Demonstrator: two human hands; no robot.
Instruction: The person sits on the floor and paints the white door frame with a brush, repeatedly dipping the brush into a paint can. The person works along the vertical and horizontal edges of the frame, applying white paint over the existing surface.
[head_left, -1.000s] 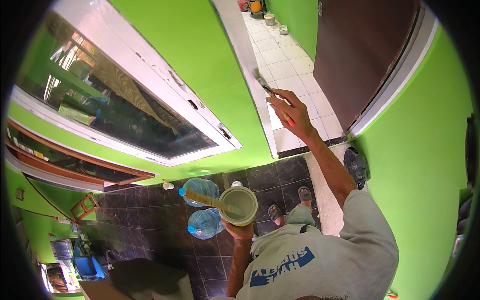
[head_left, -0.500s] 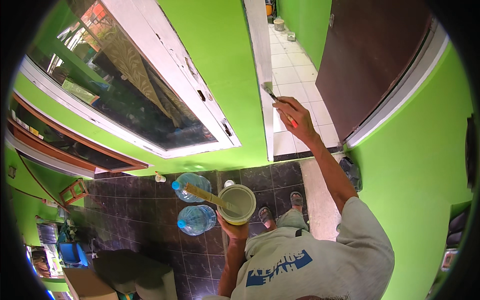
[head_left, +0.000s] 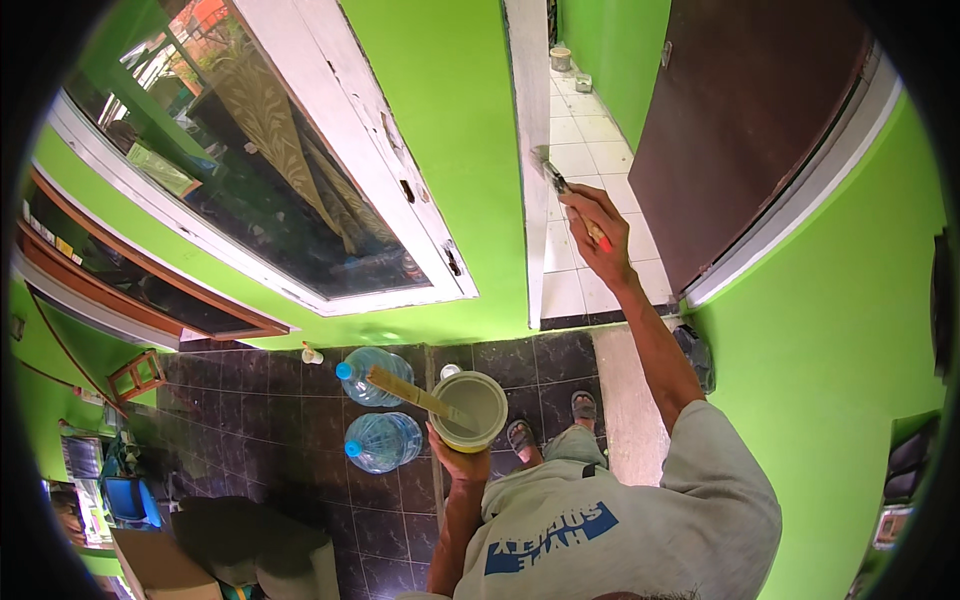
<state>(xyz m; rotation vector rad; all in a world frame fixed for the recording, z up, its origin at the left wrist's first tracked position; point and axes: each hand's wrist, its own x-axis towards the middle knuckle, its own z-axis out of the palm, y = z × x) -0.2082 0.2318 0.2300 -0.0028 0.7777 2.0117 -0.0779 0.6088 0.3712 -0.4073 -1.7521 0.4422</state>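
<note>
Raised at the doorway, my right hand (head_left: 601,232) is closed round the handle of a small paintbrush (head_left: 556,181). The brush tip is at the white door frame (head_left: 532,205), seemingly touching its edge. Lower down, my left hand (head_left: 462,457) grips a round paint bucket (head_left: 495,398) from below and the side, its fingers partly hidden by it. Pale grey paint shows inside the bucket. A flat wooden stick (head_left: 405,388) leans in the paint and juts out over the rim to the left.
Two large clear water jugs with blue caps, one here (head_left: 384,441), stand left of the bucket on dark floor tiles (head_left: 285,415). A white-framed window (head_left: 370,300) is set in the green wall. A brown door (head_left: 735,130) stands at the right, with a dark bag (head_left: 694,357) below it.
My right hand and the paintbrush have shifted slightly right against the door frame, the brush tip a little higher. My left hand still holds the bucket. The whole view has shifted slightly.
</note>
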